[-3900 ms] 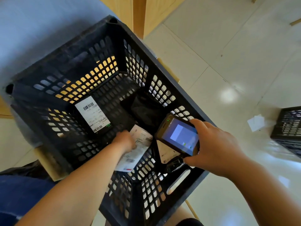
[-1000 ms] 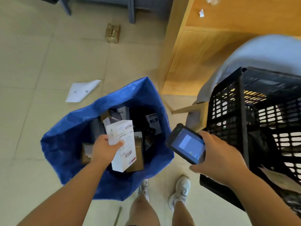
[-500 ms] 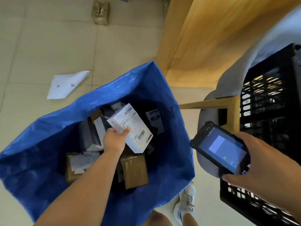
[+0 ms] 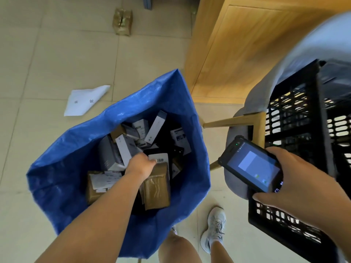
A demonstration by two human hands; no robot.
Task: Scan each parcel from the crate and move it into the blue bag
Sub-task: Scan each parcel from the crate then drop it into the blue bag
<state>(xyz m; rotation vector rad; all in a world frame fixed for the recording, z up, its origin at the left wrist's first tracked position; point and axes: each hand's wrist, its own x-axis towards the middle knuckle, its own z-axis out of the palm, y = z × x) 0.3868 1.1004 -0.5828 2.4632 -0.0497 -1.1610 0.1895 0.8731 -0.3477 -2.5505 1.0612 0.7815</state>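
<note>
The blue bag stands open on the floor, holding several white boxes and brown parcels. My left hand reaches deep into it and grips the edge of a white parcel with a barcode label, which lies on top of a brown parcel. My right hand holds a black handheld scanner with its screen lit, out to the right of the bag. The black crate sits at the right on a chair; its inside is hidden from here.
A wooden cabinet stands behind the bag. The crate's chair has a grey cushion and a wooden frame. A white paper and a small brown parcel lie on the tiled floor. My feet are below the bag.
My left hand carried the white parcel from the crate over to the bag and has lowered it onto the pile inside. The scanner stayed in my right hand.
</note>
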